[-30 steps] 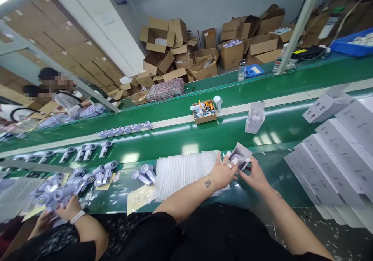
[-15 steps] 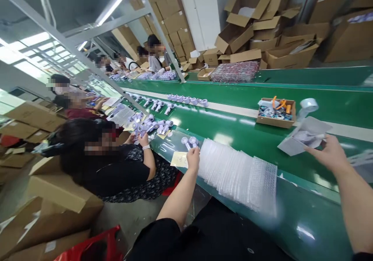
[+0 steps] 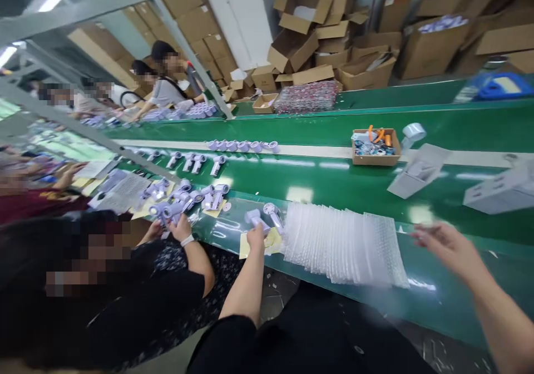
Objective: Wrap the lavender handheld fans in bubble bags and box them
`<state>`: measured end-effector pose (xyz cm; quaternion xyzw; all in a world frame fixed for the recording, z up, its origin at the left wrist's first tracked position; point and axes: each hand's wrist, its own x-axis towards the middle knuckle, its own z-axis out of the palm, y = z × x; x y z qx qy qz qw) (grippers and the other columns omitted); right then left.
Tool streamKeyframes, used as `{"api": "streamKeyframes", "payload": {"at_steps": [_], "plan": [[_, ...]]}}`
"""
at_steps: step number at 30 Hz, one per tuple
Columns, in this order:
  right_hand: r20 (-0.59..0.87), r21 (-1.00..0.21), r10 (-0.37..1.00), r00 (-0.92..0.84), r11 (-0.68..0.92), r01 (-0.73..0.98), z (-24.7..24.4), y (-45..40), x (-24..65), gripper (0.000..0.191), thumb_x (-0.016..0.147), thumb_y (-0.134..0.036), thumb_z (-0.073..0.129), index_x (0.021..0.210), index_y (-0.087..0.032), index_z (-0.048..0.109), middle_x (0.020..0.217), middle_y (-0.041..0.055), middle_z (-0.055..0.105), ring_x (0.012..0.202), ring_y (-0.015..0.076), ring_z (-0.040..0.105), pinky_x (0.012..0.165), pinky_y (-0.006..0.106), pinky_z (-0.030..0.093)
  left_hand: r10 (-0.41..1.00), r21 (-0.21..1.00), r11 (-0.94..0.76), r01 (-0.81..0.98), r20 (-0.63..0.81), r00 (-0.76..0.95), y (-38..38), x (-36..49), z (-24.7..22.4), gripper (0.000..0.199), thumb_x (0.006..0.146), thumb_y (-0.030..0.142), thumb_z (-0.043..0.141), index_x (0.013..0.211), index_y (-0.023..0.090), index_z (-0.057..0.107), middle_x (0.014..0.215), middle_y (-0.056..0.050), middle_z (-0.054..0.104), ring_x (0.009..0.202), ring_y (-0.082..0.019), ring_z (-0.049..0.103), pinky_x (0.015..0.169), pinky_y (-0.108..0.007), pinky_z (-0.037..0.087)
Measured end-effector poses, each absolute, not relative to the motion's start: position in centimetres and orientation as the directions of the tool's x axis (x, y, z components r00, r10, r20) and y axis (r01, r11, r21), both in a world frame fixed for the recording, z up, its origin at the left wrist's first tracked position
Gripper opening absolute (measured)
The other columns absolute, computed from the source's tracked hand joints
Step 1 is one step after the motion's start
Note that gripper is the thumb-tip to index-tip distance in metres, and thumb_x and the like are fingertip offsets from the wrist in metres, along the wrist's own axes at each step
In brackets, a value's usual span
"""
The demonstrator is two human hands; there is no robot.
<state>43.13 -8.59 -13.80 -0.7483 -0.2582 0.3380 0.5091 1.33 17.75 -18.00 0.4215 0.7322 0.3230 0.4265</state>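
Observation:
My left hand (image 3: 256, 239) is closed on the handle of a light-purple handheld fan (image 3: 255, 219), over the near edge of the green bench. A second handheld fan (image 3: 272, 212) lies just right of it, by yellow paper (image 3: 272, 241). To the right, a row of overlapping bubble-wrap bags (image 3: 334, 243) lies flat. My right hand (image 3: 444, 246) hovers past the bags, its fingers bent and smeared by motion; whether anything is between them I cannot make out. Beyond that hand stands an open white box (image 3: 418, 172) with pale contents, apart from the fingers.
A small carton (image 3: 375, 154) of loose parts and a tape roll (image 3: 414, 133) stand on the green conveyor (image 3: 317, 176). At my left a co-worker's hand (image 3: 181, 229) handles fans from a pile (image 3: 179, 198). A slanted metal post (image 3: 187, 45) rises across the line. Another white box (image 3: 498, 190) is far right.
My right hand has left the white box and come back nearer me. My left hand now has a fan raised in it. The view has turned to the right.

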Motion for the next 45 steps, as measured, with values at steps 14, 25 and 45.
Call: {"api": "streamKeyframes", "payload": {"at_steps": [14, 25, 45], "plan": [[-0.618, -0.584, 0.568, 0.543, 0.131, -0.801, -16.2, -11.9, 34.3, 0.032, 0.068, -0.038, 0.069, 0.091, -0.017, 0.062, 0.082, 0.0056, 0.071, 0.077, 0.0215, 0.068, 0.071, 0.035, 0.058, 0.276, 0.9, -0.109, 0.423, -0.381, 0.882, -3.1, 23.3, -16.4, 0.046, 0.083, 0.051, 0.049, 0.106, 0.012, 0.056, 0.085, -0.005, 0.062, 0.075, -0.016, 0.059, 0.07, -0.031, 0.049], [-0.766, -0.445, 0.503, 0.4, 0.034, -0.895, -18.0, -24.4, 38.6, 0.025, 0.068, -0.018, 0.073, 0.09, -0.016, 0.06, 0.079, 0.0067, 0.071, 0.076, 0.0191, 0.069, 0.07, 0.03, 0.06, 0.07, 0.219, -0.956, 0.192, -0.468, 0.881, -3.0, 26.5, -20.8, 0.019, 0.08, 0.014, 0.054, 0.095, 0.007, 0.062, 0.102, -0.019, 0.059, 0.103, -0.032, 0.051, 0.082, -0.042, 0.044], [-0.647, -0.588, 0.711, 0.275, -0.236, -0.774, -15.3, -20.1, 35.9, 0.028, 0.069, -0.024, 0.072, 0.092, -0.017, 0.057, 0.072, 0.0019, 0.066, 0.066, 0.0137, 0.064, 0.061, 0.025, 0.054, 0.544, 0.841, -0.326, 0.432, -0.207, 0.813, -3.9, 27.4, -16.9, 0.024, 0.085, 0.027, 0.044, 0.087, 0.01, 0.061, 0.062, 0.0, 0.055, 0.053, -0.009, 0.048, 0.052, -0.02, 0.039]]}}
